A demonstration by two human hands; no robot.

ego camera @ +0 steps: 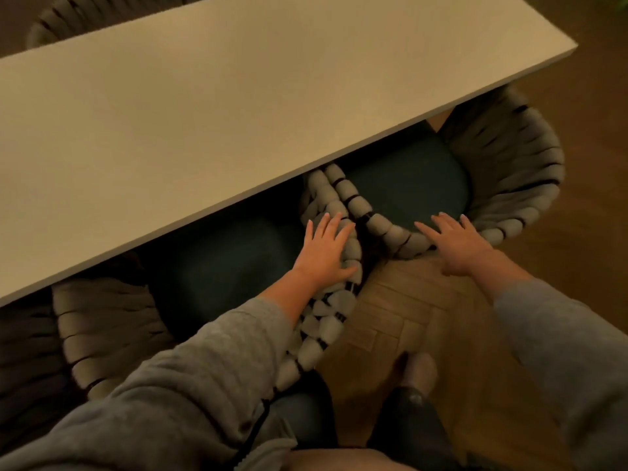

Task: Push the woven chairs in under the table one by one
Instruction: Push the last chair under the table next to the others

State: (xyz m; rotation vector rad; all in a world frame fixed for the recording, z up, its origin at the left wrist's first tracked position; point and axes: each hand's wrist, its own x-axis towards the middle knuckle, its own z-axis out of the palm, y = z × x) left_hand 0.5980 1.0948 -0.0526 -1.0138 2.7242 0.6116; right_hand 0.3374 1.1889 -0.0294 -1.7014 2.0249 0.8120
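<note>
Two grey woven chairs with dark green seat cushions stand side by side at the near edge of a long pale table [238,107]. The left chair [102,321] has its seat partly under the tabletop. The right chair [509,171] also sits partly under it, near the table's corner. My left hand [326,249] lies flat, fingers spread, on the woven rim of the left chair where the two rims meet. On the rim of the right chair rests my right hand [455,239], palm down with fingers apart. Neither hand is closed around anything.
A third woven chair [61,18] shows past the table's far edge at top left. Wooden parquet floor [390,317] lies between the chairs and me, with my bare foot [418,372] on it. Open floor extends to the right of the table.
</note>
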